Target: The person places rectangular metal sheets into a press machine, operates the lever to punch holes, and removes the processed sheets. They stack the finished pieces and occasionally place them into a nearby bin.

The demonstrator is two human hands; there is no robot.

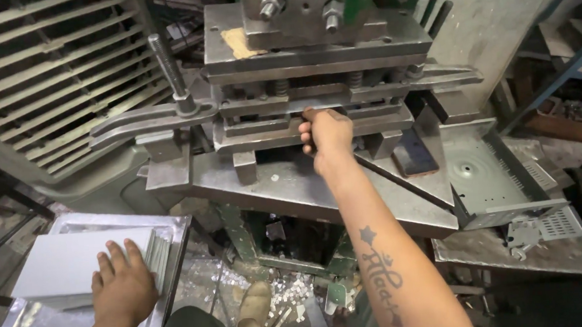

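while right hand (326, 132) feeds the press die (311, 111), left hand (123, 288) rests flat, fingers together, on the sheet stack (79, 260)
right fingers curled at die slot, grip unclear; seat blank square, clear fingers first.

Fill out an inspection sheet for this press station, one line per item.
Surface: sloped steel press table, worn and dusty.
Job's things: stack of flat grey metal sheets at lower left; stamping die in the press.
Clutter: punched metal scraps on the floor; perforated metal tray and small bracket pieces at right; dark flat block on the table.
Hands: left hand rests flat on the sheet stack; right hand reaches into the die gap, fingers at the slot.
Cables: nothing seen.
Surroundings: slatted metal rack at upper left; blue frame at right.
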